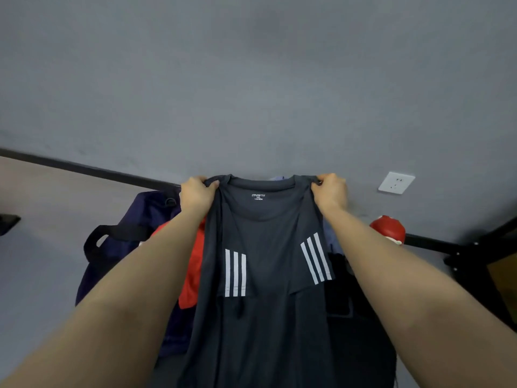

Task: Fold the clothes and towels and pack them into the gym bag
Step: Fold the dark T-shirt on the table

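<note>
Left hand (197, 191) fingers pinch one shoulder of dark grey T-shirt (268, 275), right hand (330, 190) fingers pinch other; shirt held up, hanging. Behind: navy gym bag (131, 228), red garment (193, 275), red bottle (389, 228).

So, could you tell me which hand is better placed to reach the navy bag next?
Left, probably. The left hand pinches the shirt shoulder right above the bag; the right hand is across the shirt.

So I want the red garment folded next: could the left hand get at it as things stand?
Probably not yet: the left hand grips a shoulder of the dark T-shirt, which hangs partly over the red garment.
</note>
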A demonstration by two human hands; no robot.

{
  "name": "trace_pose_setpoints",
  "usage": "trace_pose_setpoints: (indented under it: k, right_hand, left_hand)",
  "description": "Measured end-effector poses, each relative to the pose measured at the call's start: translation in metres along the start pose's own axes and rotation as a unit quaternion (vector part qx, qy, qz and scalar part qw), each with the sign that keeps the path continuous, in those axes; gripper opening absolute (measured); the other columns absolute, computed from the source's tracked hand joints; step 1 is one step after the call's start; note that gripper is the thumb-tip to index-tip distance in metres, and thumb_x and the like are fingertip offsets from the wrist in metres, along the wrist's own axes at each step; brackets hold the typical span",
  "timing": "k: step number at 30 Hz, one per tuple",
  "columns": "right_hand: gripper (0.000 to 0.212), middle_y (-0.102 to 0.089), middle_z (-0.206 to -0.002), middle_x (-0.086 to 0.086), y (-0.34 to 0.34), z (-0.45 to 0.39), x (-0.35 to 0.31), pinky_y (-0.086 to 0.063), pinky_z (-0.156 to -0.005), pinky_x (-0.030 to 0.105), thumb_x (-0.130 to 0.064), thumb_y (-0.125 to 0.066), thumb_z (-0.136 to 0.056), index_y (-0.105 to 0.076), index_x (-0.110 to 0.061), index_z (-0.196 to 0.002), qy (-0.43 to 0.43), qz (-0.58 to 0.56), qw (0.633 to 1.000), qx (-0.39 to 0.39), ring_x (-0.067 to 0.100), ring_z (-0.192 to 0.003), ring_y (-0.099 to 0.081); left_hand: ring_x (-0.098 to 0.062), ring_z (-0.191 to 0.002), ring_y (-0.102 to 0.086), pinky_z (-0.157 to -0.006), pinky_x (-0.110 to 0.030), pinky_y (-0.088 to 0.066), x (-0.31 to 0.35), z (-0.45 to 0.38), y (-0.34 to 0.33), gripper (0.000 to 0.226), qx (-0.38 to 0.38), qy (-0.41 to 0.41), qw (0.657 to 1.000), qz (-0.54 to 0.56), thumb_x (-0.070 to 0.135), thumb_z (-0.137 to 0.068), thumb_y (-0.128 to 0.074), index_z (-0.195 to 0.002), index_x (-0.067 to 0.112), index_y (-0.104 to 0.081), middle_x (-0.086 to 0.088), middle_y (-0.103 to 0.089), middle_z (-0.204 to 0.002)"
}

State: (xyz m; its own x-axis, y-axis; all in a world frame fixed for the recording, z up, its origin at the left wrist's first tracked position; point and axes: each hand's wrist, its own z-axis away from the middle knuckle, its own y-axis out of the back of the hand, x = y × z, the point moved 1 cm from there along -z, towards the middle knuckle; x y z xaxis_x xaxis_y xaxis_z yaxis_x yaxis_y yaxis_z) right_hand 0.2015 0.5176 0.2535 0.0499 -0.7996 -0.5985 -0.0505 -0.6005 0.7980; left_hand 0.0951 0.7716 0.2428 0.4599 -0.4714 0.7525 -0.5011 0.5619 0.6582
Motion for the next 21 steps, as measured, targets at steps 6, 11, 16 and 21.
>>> trace_pose_setpoints:
  k: [6, 11, 16, 21]
  right_hand:
    - [0.024, -0.066, -0.104, 0.025, -0.034, -0.019, 0.020, -0.049, -0.080, 0.039, -0.012, -0.052, -0.091, -0.069, -0.004, -0.105, -0.027, 0.035, 0.999, -0.023, 0.041, -0.098, -0.061]
    - [0.029, -0.065, -0.115, 0.021, -0.051, -0.013, 0.037, -0.046, -0.094, 0.041, -0.017, -0.057, -0.092, -0.064, -0.003, -0.117, -0.028, 0.004, 0.996, -0.079, 0.036, -0.110, -0.059]
    - [0.033, -0.064, -0.117, 0.017, -0.048, 0.016, 0.051, -0.045, -0.086, 0.036, -0.019, -0.063, -0.090, -0.059, -0.002, -0.119, -0.018, -0.010, 0.997, -0.071, 0.033, -0.108, -0.059]
    - [0.035, -0.064, -0.111, 0.019, -0.042, 0.052, 0.076, -0.044, -0.081, 0.035, -0.027, -0.065, -0.089, -0.059, 0.000, -0.111, -0.058, 0.014, 0.993, -0.098, 0.034, -0.105, -0.059]
  left_hand:
    - [-0.038, -0.096, -0.059, -0.079, -0.038, -0.046, -0.023, -0.025, -0.037, 0.028, -0.010, 0.016, 1.000, -0.025, 0.031, -0.090, -0.059, -0.091, 0.004, -0.064, -0.021, -0.067, -0.096]
    - [-0.033, -0.107, -0.057, -0.082, -0.032, -0.041, -0.047, -0.023, -0.056, 0.031, -0.064, 0.028, 0.996, -0.050, 0.028, -0.087, -0.065, -0.106, 0.003, -0.063, -0.018, -0.066, -0.107]
    - [-0.032, -0.117, -0.051, -0.094, -0.034, -0.037, -0.060, 0.003, -0.060, 0.046, -0.115, 0.000, 0.989, -0.090, 0.016, -0.083, -0.070, -0.124, 0.003, -0.052, -0.018, -0.057, -0.123]
    - [-0.027, -0.129, -0.040, -0.106, -0.034, -0.033, -0.045, 0.052, -0.071, 0.044, -0.142, -0.149, 0.966, -0.154, 0.020, -0.090, -0.061, -0.131, 0.008, -0.050, -0.012, -0.046, -0.138]
